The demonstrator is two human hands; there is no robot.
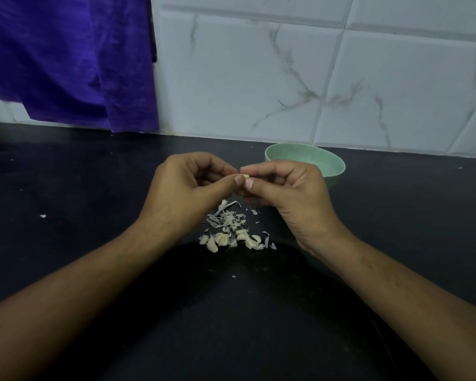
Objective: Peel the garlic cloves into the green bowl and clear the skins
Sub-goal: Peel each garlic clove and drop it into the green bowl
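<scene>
A garlic clove point(245, 176) is being pinched between the left hand point(187, 188) and right hand point(283, 193), held together above the black counter point(94, 215) near the green bowl point(333, 166); its skin is probably best being eased off by thumbnail, over the scattered skins point(226, 218)

Black countertop point(94, 188), viewed from above and in front. A green bowl point(337, 179) stands upright toward the rear, right of centre, near the tiled wall point(259, 78). At the centre lies a loose heap of papery garlic skins point(226, 217). Touching its near side is a short row of garlic cloves point(223, 239). One skin flake point(43, 216) lies well apart to the left, and a smaller flake point(234, 276) lies nearer the viewer. Fine pale specks dot the surface.
</scene>
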